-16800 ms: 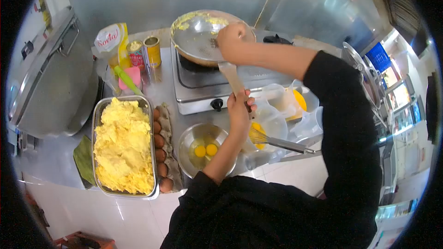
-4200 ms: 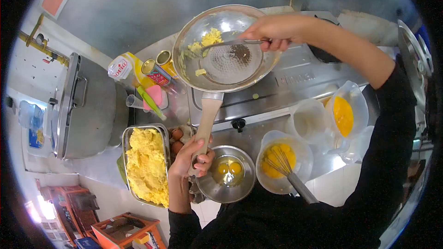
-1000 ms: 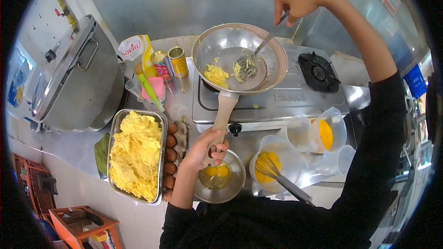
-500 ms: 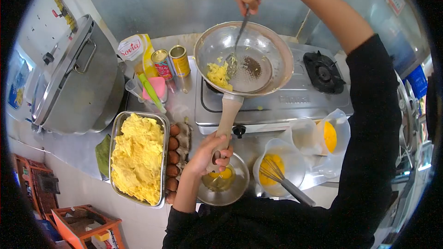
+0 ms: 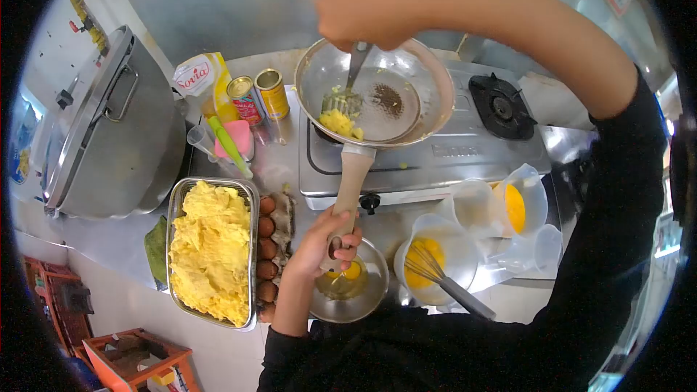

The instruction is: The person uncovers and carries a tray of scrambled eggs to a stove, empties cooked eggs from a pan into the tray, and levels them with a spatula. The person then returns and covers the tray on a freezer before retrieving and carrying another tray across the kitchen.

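Observation:
My left hand [image 5: 324,242] is wrapped round the handle of a frying pan [image 5: 435,94] on the left burner of the stove. Above the pan's far rim, my right hand [image 5: 367,11] grips a metal utensil [image 5: 356,65], its head down in the pan. That head touches a small heap of yellow egg [image 5: 339,123] at the pan's near left side. Brown specks lie on the pan's bottom. Below my left hand sits a steel bowl [image 5: 352,306] with cracked eggs, partly hidden by the hand and handle.
A tray of yellow egg [image 5: 210,254] stands left beside brown eggs [image 5: 267,249]. A large pot [image 5: 131,138], open cans [image 5: 271,94] and a green-handled tool [image 5: 229,147] are behind it. A whisk [image 5: 465,297] rests in a jug [image 5: 435,247]; more jugs [image 5: 526,199] stand right of the stove's front.
Over the last second my right hand has moved left and nearer the pan, and the utensil has swept left to the egg heap. My left hand still holds the handle.

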A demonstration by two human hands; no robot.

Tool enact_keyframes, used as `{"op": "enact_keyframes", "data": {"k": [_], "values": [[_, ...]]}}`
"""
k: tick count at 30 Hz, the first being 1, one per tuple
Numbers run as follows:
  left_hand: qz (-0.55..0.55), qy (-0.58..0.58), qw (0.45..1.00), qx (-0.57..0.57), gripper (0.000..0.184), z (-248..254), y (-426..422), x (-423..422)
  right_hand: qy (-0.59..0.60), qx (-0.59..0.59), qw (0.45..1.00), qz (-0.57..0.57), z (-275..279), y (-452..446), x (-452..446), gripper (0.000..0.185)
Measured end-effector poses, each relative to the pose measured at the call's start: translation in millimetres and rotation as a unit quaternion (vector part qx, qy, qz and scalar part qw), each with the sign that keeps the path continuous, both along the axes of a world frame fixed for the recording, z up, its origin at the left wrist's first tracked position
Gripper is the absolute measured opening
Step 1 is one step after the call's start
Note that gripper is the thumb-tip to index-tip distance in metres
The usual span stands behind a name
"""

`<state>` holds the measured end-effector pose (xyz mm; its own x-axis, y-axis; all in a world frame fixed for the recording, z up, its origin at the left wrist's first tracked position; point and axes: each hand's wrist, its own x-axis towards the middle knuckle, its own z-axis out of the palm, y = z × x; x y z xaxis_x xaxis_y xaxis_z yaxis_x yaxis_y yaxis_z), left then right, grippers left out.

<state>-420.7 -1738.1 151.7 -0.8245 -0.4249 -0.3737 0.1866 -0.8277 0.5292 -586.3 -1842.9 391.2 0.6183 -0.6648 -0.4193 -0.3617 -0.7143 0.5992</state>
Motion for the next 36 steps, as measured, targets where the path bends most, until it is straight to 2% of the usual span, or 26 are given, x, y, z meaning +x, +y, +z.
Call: {"op": "enact_keyframes", "data": {"k": [4,7,13,16,18,21,23,25,30,31,34,36], "values": [[0.014,0.002,1.000,-0.002,0.022,-4,2,-2,-0.056,0.030,0.998,-0.027,5,32,-10,0.016],[0.033,-0.014,0.999,-0.004,0.023,-3,4,-4,-0.029,0.090,0.985,-0.144,16,39,0,0.018],[0.012,-0.041,0.998,-0.049,0.019,7,2,-3,-0.043,0.118,0.989,-0.076,-2,-23,-7,0.019],[0.000,-0.060,0.997,-0.054,0.017,20,1,-2,-0.038,0.175,0.979,-0.096,9,-55,-7,0.017],[0.004,-0.071,0.996,-0.056,0.017,27,2,-4,-0.122,0.201,0.963,-0.134,17,-64,-21,0.015],[-0.001,-0.090,0.994,-0.064,0.018,33,-1,-4,-0.263,0.260,0.913,-0.173,19,-77,-69,0.017],[-0.008,-0.079,0.994,-0.068,0.019,36,-4,-4,-0.268,0.217,0.898,-0.273,22,-68,-98,0.034],[-0.017,-0.068,0.995,-0.073,0.019,36,-7,-5,-0.333,0.218,0.868,-0.297,15,-57,-130,0.033],[-0.029,-0.071,0.994,-0.079,0.019,43,-10,-5,-0.487,0.247,0.764,-0.343,-46,-24,-204,0.037],[-0.030,-0.075,0.993,-0.088,0.019,44,-10,-6,-0.508,0.241,0.749,-0.350,-59,-16,-212,0.038],[-0.027,-0.096,0.989,-0.108,0.020,48,-9,-8,-0.594,0.222,0.658,-0.406,-95,11,-224,0.038],[-0.025,-0.120,0.985,-0.122,0.022,52,-7,-8,-0.635,0.233,0.625,-0.390,-117,24,-229,0.037]]}}
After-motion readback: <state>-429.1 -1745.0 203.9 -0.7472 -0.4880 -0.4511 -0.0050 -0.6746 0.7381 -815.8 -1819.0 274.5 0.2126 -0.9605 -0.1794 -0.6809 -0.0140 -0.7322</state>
